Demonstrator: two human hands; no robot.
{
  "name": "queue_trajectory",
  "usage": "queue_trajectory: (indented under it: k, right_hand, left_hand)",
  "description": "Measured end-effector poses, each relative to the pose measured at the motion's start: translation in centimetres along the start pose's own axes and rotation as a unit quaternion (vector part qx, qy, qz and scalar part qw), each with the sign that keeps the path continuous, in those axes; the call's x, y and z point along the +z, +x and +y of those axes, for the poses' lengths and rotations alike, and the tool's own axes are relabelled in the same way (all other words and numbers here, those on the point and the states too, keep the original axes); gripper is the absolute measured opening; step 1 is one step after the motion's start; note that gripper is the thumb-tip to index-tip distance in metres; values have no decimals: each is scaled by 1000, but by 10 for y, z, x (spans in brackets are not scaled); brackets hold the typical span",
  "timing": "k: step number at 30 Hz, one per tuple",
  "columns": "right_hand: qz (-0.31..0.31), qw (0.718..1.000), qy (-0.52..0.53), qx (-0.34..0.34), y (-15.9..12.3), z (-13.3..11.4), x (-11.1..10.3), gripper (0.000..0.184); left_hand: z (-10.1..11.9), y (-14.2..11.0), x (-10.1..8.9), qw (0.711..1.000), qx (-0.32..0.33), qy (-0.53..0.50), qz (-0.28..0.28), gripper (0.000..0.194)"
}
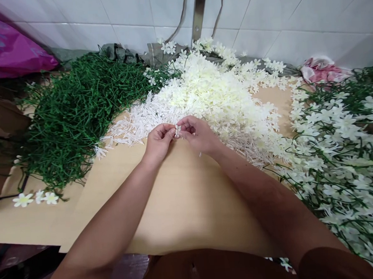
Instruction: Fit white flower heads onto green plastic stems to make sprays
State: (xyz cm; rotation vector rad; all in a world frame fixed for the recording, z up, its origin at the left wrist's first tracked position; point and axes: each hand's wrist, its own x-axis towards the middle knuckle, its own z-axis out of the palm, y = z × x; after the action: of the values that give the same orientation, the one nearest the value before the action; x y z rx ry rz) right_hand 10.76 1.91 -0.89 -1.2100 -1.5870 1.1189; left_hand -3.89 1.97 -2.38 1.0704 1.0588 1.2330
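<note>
My left hand and my right hand meet over the middle of the table, fingertips pinched together. Between them is a small white artificial flower piece, mostly covered by the fingers, so its exact form is hard to make out. Just beyond the hands lies a large heap of cream-white artificial flower heads. Thin white stamen strands are spread to the left of that heap, close to my left hand. Further left is a mound of green plastic stems.
Assembled white flowers on green stems pile up on the right. Three flowers lie near the left edge, one of them a yellow-centred flower. A cardboard box, a purple bag and a crumpled pink-white cloth stand around the tan tabletop.
</note>
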Motion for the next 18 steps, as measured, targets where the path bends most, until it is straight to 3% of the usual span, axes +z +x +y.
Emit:
queue_trajectory:
  k: [6,10,18]
  right_hand:
    - [29,995,91,-33,1,6,7,39]
    - [45,992,107,-45,-1,8,10,42]
    - [22,993,111,-42,-8,-2,15,40]
  left_hand:
    - [7,0,-3,996,-57,-60,-41,45]
    - [11,-1,-3,992,-81,-77,-50,48]
    - [5,-1,0,996,-59,-53,-35,30]
